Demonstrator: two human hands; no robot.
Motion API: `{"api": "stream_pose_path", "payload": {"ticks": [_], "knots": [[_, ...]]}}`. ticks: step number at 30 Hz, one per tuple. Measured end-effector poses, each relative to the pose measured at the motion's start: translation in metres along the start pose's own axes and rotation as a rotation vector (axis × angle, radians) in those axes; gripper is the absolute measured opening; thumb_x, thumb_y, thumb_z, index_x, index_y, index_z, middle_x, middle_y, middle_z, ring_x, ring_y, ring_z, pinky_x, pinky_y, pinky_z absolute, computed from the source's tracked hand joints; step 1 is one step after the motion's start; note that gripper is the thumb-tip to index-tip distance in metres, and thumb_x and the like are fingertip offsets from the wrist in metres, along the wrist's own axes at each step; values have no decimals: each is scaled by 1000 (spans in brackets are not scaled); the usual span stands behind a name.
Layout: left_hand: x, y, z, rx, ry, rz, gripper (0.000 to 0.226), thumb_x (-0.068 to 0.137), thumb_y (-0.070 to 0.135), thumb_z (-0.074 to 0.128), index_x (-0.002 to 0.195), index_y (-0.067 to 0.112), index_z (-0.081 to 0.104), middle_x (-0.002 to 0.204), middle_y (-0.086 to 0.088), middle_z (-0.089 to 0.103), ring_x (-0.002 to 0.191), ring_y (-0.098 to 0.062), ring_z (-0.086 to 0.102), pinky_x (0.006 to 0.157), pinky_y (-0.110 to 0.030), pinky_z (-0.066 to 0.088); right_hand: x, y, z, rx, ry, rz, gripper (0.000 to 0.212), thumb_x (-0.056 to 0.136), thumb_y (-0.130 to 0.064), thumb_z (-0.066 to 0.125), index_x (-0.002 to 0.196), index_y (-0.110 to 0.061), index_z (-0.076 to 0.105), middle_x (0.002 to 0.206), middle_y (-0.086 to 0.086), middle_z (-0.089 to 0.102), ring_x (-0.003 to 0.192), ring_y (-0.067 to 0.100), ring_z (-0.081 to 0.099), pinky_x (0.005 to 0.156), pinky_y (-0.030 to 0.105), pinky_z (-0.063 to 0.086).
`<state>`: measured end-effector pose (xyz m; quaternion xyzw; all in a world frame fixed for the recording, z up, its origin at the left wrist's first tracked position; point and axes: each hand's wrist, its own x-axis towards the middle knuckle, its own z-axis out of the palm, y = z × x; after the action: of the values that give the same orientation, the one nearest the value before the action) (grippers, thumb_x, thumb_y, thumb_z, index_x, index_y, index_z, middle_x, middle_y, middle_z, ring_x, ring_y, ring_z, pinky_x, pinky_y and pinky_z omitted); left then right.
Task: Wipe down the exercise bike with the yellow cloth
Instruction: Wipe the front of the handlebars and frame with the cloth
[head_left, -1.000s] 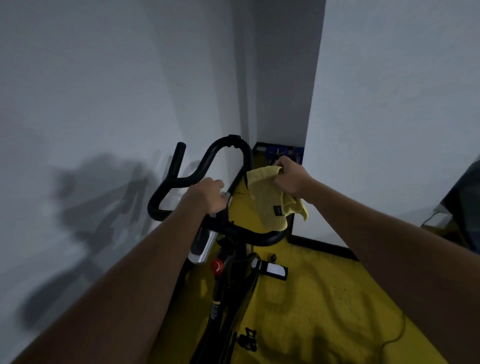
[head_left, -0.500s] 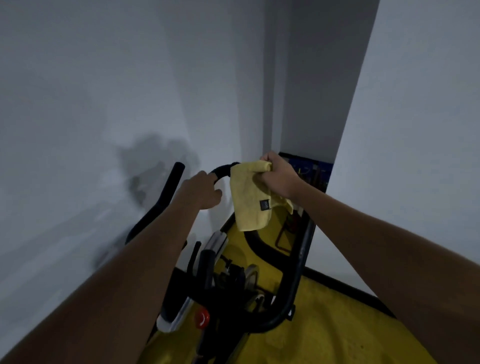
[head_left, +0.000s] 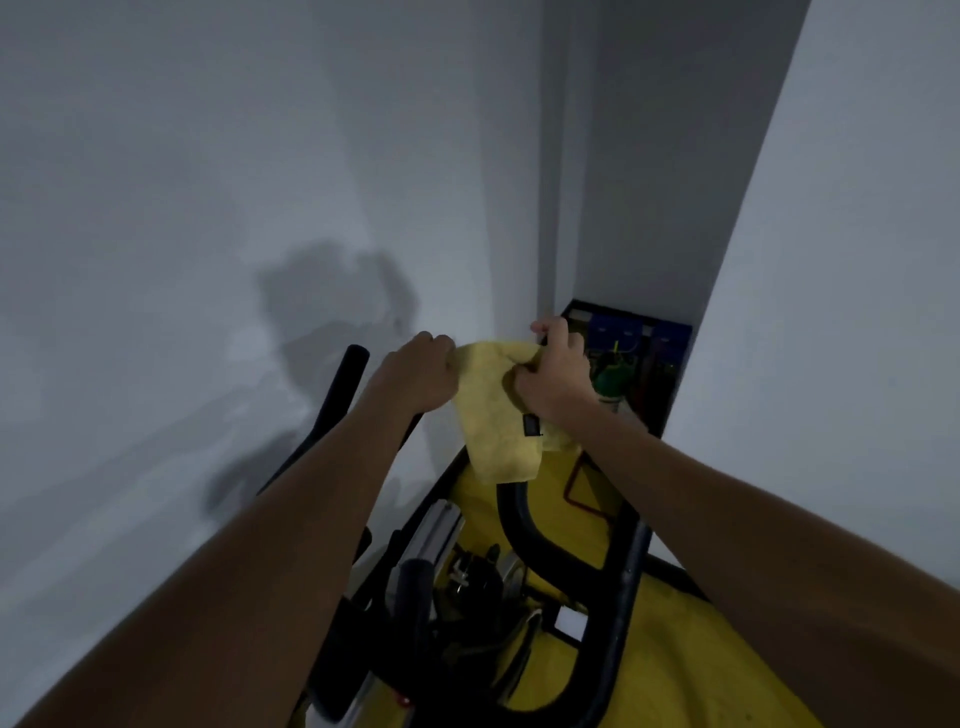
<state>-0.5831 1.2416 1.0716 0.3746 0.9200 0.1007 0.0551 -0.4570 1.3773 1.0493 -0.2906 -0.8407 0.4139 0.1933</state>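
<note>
The yellow cloth (head_left: 493, 421) hangs in front of me above the black handlebars (head_left: 524, 519) of the exercise bike (head_left: 467, 587). My left hand (head_left: 415, 376) pinches the cloth's upper left edge. My right hand (head_left: 553, 376) grips its bunched upper right part. A small dark label shows on the cloth near my right wrist. The left handlebar horn (head_left: 345, 379) sticks up beside my left forearm. The bar's front top is hidden behind the cloth and hands.
A white wall runs close along the left, and another white wall (head_left: 831, 312) stands to the right. In the narrow corner gap are blue boxes (head_left: 623, 330) and a green bottle (head_left: 608, 376). The floor (head_left: 675, 649) is yellow with a black border.
My left hand left the handlebar and took hold of the cloth's left edge. The view moved forward and up, closer over the handlebars.
</note>
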Motion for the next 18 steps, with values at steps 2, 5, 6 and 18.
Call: {"api": "stream_pose_path", "payload": {"ticks": [2,5,6,18], "knots": [[10,-1,4,7,-16,36,29,102,24,35,118,10,55,120,-11,53,109,-34,56,94,-47,47,-5,2,8,-136,168,-8,48,87,-19,59,130,-22,36,127,7,32,110,27,33,88,38,33],[21,0,9,-18,25,126,23,101,15,37,100,5,58,94,-7,48,95,-34,59,77,-38,45,-9,4,16,-160,224,21,23,95,-23,54,113,-20,39,120,8,46,105,25,46,86,42,46],[23,-1,11,-48,54,163,24,100,13,40,98,1,60,89,-7,47,91,-35,60,73,-36,43,-11,4,20,-84,185,67,15,99,-23,49,110,-18,40,117,10,53,101,25,53,81,41,49],[30,-24,16,-254,-124,230,42,102,23,37,142,14,45,131,-9,57,109,-23,55,84,-33,40,-23,2,63,-184,43,92,67,101,-54,37,148,-8,27,141,16,43,126,33,45,103,45,40]]}}
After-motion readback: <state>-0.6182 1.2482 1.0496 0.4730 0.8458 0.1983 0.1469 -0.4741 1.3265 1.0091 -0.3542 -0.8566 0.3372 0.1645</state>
